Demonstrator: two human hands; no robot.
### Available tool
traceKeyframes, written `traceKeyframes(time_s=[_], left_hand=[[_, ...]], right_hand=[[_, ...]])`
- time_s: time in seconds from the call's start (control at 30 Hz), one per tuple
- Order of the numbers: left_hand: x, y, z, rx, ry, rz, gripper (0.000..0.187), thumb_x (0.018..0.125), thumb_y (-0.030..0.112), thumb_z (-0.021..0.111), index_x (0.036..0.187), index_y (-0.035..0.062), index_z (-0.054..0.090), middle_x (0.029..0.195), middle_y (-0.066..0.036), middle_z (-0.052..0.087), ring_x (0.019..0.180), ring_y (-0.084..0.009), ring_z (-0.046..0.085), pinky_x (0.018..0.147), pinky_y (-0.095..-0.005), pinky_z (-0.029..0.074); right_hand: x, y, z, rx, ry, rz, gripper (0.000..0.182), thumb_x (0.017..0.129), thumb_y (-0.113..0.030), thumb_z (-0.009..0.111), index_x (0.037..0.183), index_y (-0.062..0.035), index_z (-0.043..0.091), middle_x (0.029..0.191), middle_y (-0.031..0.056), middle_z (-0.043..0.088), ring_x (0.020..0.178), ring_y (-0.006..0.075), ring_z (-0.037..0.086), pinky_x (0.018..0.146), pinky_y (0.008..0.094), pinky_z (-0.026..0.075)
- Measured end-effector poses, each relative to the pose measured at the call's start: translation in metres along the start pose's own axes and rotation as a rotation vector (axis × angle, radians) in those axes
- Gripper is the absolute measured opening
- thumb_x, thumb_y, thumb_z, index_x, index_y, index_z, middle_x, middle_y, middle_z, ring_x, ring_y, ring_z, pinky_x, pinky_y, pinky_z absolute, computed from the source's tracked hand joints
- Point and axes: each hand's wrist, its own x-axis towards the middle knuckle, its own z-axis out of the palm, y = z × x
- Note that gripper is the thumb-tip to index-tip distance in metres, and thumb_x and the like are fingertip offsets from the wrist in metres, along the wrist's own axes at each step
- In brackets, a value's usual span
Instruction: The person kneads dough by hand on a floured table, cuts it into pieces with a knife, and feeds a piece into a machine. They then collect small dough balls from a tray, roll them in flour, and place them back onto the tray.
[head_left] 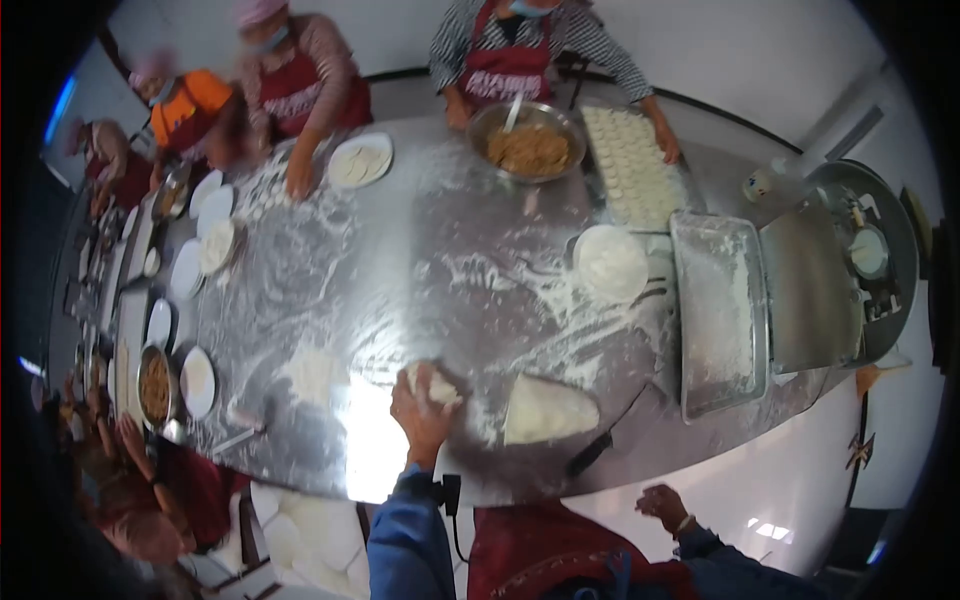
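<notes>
White dough in a rounded lump (443,391) is held at the floured steel desk (400,250) by the left hand (421,415) — its fingers curled over the lump. The right hand (663,508) is held past the desk's near edge, fingers half bent, empty. Right of the lump — a larger white dough slab (548,412) and a black-handled knife (598,446) are laid.

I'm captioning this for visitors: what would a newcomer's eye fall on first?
Probably the broad, flour-streaked metal table, then the left hand on a small lump of pale dough at the near side. A larger whitish dough piece lies right of that lump. Across the table, a round metal bowl of brown filling stands beside rows of pale pieces.
</notes>
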Motion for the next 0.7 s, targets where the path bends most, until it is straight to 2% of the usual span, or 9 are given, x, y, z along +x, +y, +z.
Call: traceKeyframes(time_s=[0.13,0.2,0.23,0.3,0.4,0.47,0.57,0.67,0.7], left_hand=[[0.029,0.006,0.016,0.253,0.072,0.032,0.077,0.057,0.033,0.080,0.124,0.0138,0.048,0.121,-0.024,0.043,0.107,-0.0423,0.044,0.085,-0.0514,0.039],[0.036,0.008,0.014,0.327,0.075,0.007,0.072,0.057,0.032,0.080,0.120,0.0135,0.050,0.116,-0.022,0.045,0.102,-0.0417,0.046,0.081,-0.0507,0.041],[0.038,0.010,0.012,0.309,0.020,-0.063,0.068,0.057,0.032,0.080,0.117,0.0132,0.051,0.111,-0.020,0.046,0.097,-0.0398,0.047,0.078,-0.0498,0.041],[0.036,0.014,0.013,0.344,0.055,-0.068,0.061,0.058,0.032,0.077,0.111,0.0128,0.052,0.102,-0.017,0.047,0.090,-0.0363,0.048,0.073,-0.0482,0.041],[0.001,0.002,0.013,0.408,0.034,0.365,0.069,0.057,0.029,0.076,0.120,0.0131,0.050,0.106,-0.018,0.047,0.092,-0.0366,0.046,0.076,-0.0472,0.039],[-0.033,0.038,-0.021,0.318,-0.093,0.436,0.074,0.058,0.029,0.076,0.125,0.0118,0.049,0.107,-0.017,0.047,0.097,-0.0369,0.044,0.079,-0.0465,0.038],[-0.065,0.032,-0.022,0.292,-0.229,0.318,0.082,0.054,0.036,0.080,0.126,0.0115,0.048,0.113,-0.016,0.045,0.104,-0.0370,0.042,0.086,-0.0455,0.035],[-0.065,0.059,-0.048,0.350,-0.366,0.104,0.085,0.053,0.040,0.081,0.126,0.0111,0.048,0.119,-0.018,0.043,0.106,-0.0378,0.042,0.088,-0.0475,0.034],[-0.065,0.058,-0.050,0.420,-0.286,0.262,0.083,0.053,0.046,0.081,0.120,0.0080,0.050,0.122,-0.020,0.042,0.108,-0.0390,0.041,0.090,-0.0512,0.032]], right_hand=[[-0.024,0.028,-0.019,-0.118,0.026,0.004,0.026,0.087,-0.012,0.054,0.109,-0.0010,0.047,0.095,0.0173,0.064,0.084,0.0259,0.065,0.071,0.0349,0.055],[-0.032,0.044,-0.028,-0.089,0.025,-0.073,0.022,0.086,-0.006,0.054,0.106,0.0017,0.048,0.090,0.0181,0.066,0.081,0.0264,0.067,0.062,0.0323,0.056],[-0.033,0.049,-0.032,0.110,0.133,0.076,0.022,0.087,-0.008,0.055,0.106,0.0017,0.049,0.089,0.0197,0.065,0.079,0.0284,0.067,0.061,0.0340,0.056],[-0.035,0.054,-0.038,0.149,0.146,0.063,0.022,0.087,-0.009,0.055,0.105,0.0018,0.049,0.088,0.0210,0.065,0.077,0.0300,0.067,0.060,0.0349,0.056],[-0.034,0.054,-0.038,0.233,0.181,0.049,0.021,0.089,-0.012,0.053,0.105,0.0020,0.049,0.085,0.0239,0.063,0.074,0.0344,0.066,0.059,0.0379,0.055],[-0.037,0.044,-0.028,0.070,0.256,0.042,0.021,0.089,-0.012,0.051,0.105,0.0020,0.049,0.086,0.0249,0.063,0.076,0.0360,0.065,0.060,0.0400,0.055],[-0.025,0.071,-0.042,0.190,0.077,-0.052,0.022,0.089,-0.012,0.048,0.106,0.0027,0.049,0.088,0.0257,0.063,0.077,0.0373,0.065,0.061,0.0418,0.055],[-0.023,0.066,-0.034,0.125,0.179,0.064,0.024,0.090,-0.013,0.045,0.106,0.0045,0.049,0.088,0.0266,0.062,0.078,0.0389,0.065,0.061,0.0428,0.055],[-0.024,0.065,-0.032,0.132,0.188,0.055,0.024,0.090,-0.013,0.045,0.106,0.0045,0.049,0.088,0.0266,0.062,0.078,0.0388,0.065,0.061,0.0428,0.055]])
